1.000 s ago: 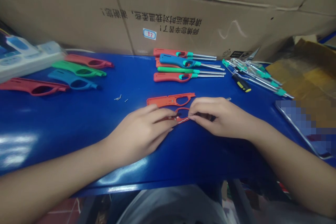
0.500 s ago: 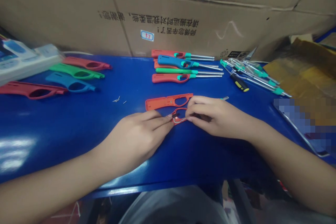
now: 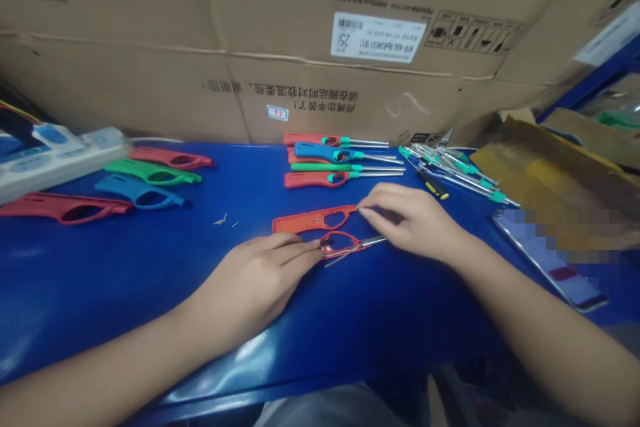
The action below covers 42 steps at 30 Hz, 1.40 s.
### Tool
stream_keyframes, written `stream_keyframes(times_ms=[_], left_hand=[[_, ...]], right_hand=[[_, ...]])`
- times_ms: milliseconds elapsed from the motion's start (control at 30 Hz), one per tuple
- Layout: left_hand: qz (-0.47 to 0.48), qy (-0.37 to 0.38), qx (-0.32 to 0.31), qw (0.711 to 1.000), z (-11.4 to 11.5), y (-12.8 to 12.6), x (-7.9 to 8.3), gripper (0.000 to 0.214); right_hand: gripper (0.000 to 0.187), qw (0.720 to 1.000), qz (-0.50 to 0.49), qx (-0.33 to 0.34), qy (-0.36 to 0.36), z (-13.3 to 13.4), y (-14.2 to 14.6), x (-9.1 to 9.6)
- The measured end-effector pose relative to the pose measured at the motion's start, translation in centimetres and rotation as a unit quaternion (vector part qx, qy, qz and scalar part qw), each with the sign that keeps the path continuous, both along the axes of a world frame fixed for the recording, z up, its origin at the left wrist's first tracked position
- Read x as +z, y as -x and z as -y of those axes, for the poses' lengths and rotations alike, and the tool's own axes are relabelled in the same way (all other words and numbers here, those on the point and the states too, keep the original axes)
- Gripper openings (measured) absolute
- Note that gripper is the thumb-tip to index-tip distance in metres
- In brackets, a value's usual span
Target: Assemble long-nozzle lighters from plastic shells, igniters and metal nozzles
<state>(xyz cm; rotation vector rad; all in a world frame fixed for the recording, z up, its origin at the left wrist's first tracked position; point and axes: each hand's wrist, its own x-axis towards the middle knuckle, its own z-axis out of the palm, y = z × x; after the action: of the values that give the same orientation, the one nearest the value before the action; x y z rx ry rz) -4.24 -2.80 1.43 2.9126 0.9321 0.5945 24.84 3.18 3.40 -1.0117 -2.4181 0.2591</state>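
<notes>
In the head view, the right hand (image 3: 420,217) has moved off the loop of the lower shell (image 3: 356,242), where it was half a second ago, baring a metal tube (image 3: 374,240) at that shell's right end; more of the carton (image 3: 275,13) now shows too. The lower shell, red, lies on the blue table (image 3: 350,333) between the hands, with a thin pale strand (image 3: 340,257) slanting across its near edge. The left hand (image 3: 263,273) grips its left end, fingers together. The right hand is narrow, thumb and forefinger nearly meeting by the right tip of the upper shell (image 3: 295,221), an orange-red piece lying just beyond; whether they pinch anything, I cannot tell. Small pins (image 3: 220,220) lie left of the shells. Behind, lighters (image 3: 313,180) in red, blue and green lie stacked, tubes pointing right; beside them are a screwdriver (image 3: 433,184) and a heap of tube parts (image 3: 467,173). At far left, coloured handles (image 3: 145,191) lie near a power strip (image 3: 65,160); at right lies a phone (image 3: 530,250), partly blurred out.
</notes>
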Motion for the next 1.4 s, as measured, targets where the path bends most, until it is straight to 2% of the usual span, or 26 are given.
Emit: stream_keyframes(times_ms=[100, 167, 200, 300, 433, 567, 767, 933, 1100, 1200, 1300, 1400], left_hand=[[-0.01, -0.009, 0.009, 1.0, -0.1, 0.1, -0.3, 0.037], [-0.015, -0.016, 0.011, 1.0, 0.0, 0.1, -0.5, 0.04], [-0.017, -0.019, 0.011, 1.0, -0.1, 0.1, -0.5, 0.04], [-0.014, -0.02, 0.02, 0.999, -0.1, -0.1, -0.5, 0.037], [-0.015, 0.004, 0.03, 0.999, -0.1, -0.3, -0.5, 0.033], [-0.016, 0.003, 0.032, 0.999, 0.0, -0.2, -0.3, 0.033], [-0.017, -0.005, 0.032, 0.999, -0.1, -0.4, -0.4, 0.033], [-0.005, 0.024, 0.035, 0.999, -0.3, -0.3, -0.5, 0.033], [-0.003, 0.062, 0.04, 0.997, -0.2, -0.2, -0.3, 0.036], [-0.009, 0.072, 0.043, 0.996, -0.2, -0.2, -0.2, 0.036], [-0.012, 0.075, 0.041, 0.996, -0.3, -0.2, -0.2, 0.036], [-0.013, 0.074, 0.041, 0.996, -0.4, -0.1, -0.3, 0.036]], right_hand=[[0.025, 0.989, 0.004, -0.149, -0.015, -2.0, -2.0, 0.2], [0.032, 0.967, 0.012, -0.254, -0.026, -3.4, -3.8, 0.4], [0.034, 0.958, 0.011, -0.285, -0.037, -4.1, -4.9, 0.5], [0.034, 0.94, 0.018, -0.335, -0.059, -6.2, -8.1, 0.4], [0.035, 0.921, 0.032, -0.381, -0.07, -8.5, -11.6, -1.2], [0.043, 0.926, 0.047, -0.367, -0.07, -9.8, -12.3, -3.1], [0.046, 0.942, 0.096, -0.315, -0.059, -9.9, -10.2, -4.1], [0.042, 0.93, 0.152, -0.331, -0.048, -11.3, -8.7, -3.0], [0.028, 0.899, 0.223, -0.376, -0.023, -14.0, -8.2, -1.6], [0.033, 0.883, 0.265, -0.388, 0.0, -15.3, -8.1, -1.2], [0.034, 0.881, 0.296, -0.368, 0.012, -15.7, -8.2, -0.8], [0.033, 0.892, 0.312, -0.325, 0.015, -15.4, -8.3, -0.4]])
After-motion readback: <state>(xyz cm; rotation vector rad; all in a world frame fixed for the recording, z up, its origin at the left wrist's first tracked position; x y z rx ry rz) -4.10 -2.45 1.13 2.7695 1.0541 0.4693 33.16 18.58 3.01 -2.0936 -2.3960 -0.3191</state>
